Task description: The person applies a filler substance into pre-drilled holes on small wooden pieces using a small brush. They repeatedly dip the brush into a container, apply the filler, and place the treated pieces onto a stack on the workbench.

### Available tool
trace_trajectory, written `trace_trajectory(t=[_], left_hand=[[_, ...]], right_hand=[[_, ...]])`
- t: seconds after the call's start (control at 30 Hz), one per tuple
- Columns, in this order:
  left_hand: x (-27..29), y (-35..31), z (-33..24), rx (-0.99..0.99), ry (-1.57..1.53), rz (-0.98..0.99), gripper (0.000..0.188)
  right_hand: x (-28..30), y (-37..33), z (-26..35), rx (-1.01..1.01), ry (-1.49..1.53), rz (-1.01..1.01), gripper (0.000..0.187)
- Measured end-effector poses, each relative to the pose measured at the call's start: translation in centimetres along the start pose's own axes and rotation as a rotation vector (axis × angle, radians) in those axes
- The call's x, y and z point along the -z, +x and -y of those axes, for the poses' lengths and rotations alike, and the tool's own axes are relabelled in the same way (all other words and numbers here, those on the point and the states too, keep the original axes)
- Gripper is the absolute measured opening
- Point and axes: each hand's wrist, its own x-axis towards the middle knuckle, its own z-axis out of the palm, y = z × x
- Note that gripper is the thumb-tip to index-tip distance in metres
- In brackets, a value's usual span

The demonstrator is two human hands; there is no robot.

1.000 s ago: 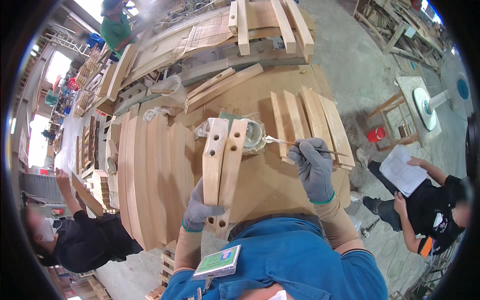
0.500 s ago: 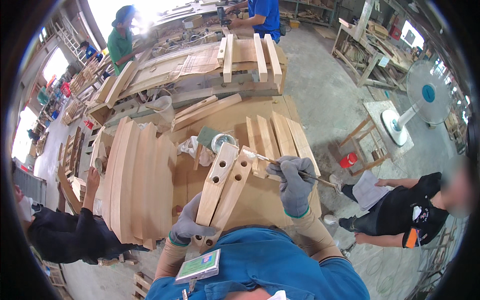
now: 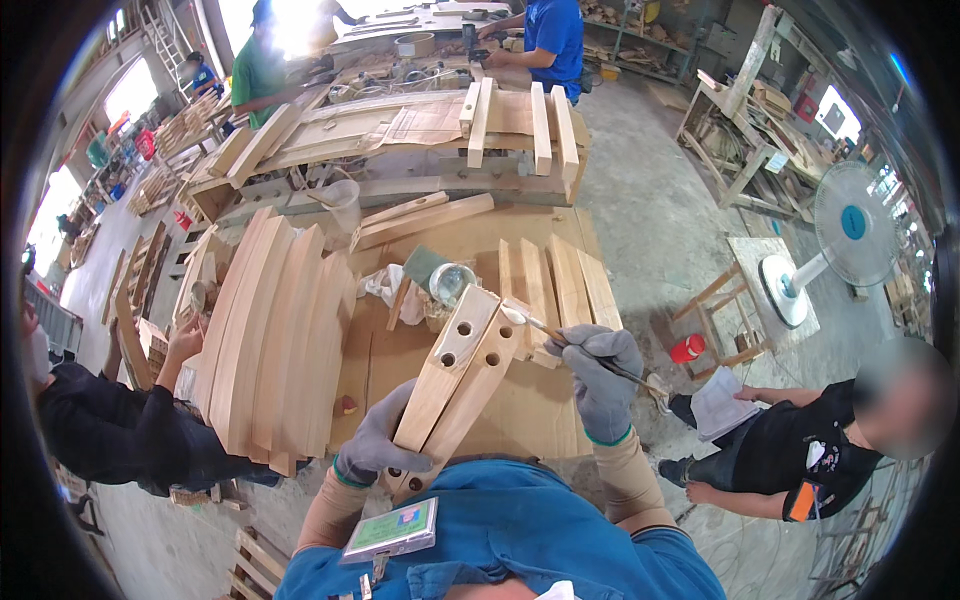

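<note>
The coating of the held pieces appears to be only partly under way: a white substance is being laid by a brush (image 3: 540, 325) on the far end of the right-hand wooden bar (image 3: 478, 392), while the left-hand wooden bar (image 3: 440, 375) shows no clear white on its upper face. Whether its end face is already coated cannot be told. The holes in both bars are seen as dark and open. Both bars are held side by side on the near side of the glass jar (image 3: 453, 283), their far ends close to it. They are gripped near their lower ends by the gloved left hand (image 3: 385, 435), closed around them with the thumb laid across; the brush handle is pinched between the bent fingers of the gloved right hand (image 3: 603, 378), to the right of the jar. Four loose bars (image 3: 570, 280) are laid to the right of the jar and a stack of curved boards (image 3: 280, 345) to its left; whether any of these are finished cannot be judged. Compared with one second ago, when the brush tip was held beside the jar, apart from the bars, the tip is now pressed to the right-hand bar, and the jar is no longer partly covered by the bars.
</note>
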Motion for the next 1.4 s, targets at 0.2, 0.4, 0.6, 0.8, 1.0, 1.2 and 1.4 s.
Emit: trace_trajectory(t=[0.2,0.4,0.6,0.8,1.0,1.2,1.4], left_hand=[[-0.5,0.1,0.0,0.047,-0.014,-0.045,0.099],[-0.5,0.7,0.2,0.104,-0.005,-0.071,0.098],[-0.6,1.6,1.0,0.116,-0.075,-0.111,0.096],[-0.9,2.0,0.9,0.127,-0.064,-0.146,0.094],[-1.0,2.6,0.8,0.136,-0.052,-0.113,0.093],[-2.5,2.8,0.5,0.139,0.016,-0.190,0.092],[-2.0,3.0,1.6,0.125,0.031,-0.162,0.092]], right_hand=[[0.9,-1.0,-0.3,-0.013,-0.078,0.048,0.026],[0.4,-1.7,-0.3,-0.112,-0.072,0.010,0.026],[-0.2,-0.1,0.4,-0.318,0.076,-0.101,0.010],[-1.8,6.9,4.6,-0.353,-0.296,0.135,0.016],[-3.3,8.6,3.0,-0.182,-0.708,0.463,0.023],[-2.7,9.2,3.6,-0.068,-0.899,0.541,0.023],[-2.0,9.7,4.3,-0.331,-0.608,0.408,0.024]])
